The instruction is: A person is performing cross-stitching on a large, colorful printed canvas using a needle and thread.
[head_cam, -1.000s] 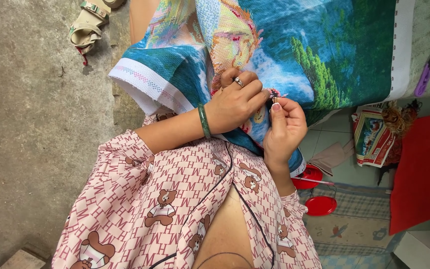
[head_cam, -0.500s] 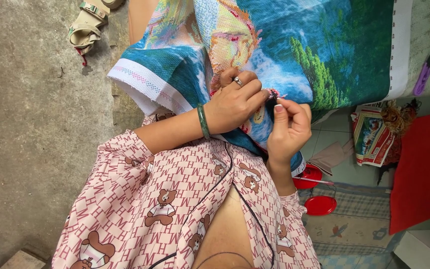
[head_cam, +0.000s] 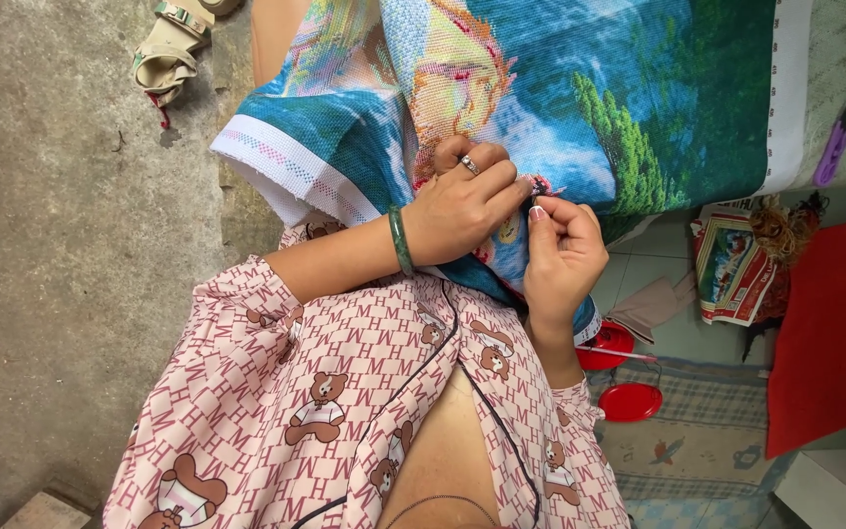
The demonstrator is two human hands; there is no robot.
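Note:
A large cross-stitch cloth in blue, green and pale colours, with a white border, hangs in front of me. My left hand, with a ring and a green bangle on its wrist, pinches a fold of the cloth. My right hand comes up from below. Its thumb and forefinger are pinched on a small dark object where the fingertips of both hands meet. That object is too small to identify. My pink bear-print top fills the lower part of the view.
A beige sandal lies on the concrete floor at upper left. At right are purple snips, a printed pattern sheet with tangled thread, a red plastic item, two red lids and a checked mat.
My right hand's fingers have closed in and risen slightly to meet my left fingertips at the cloth. The left hand has kept its hold.

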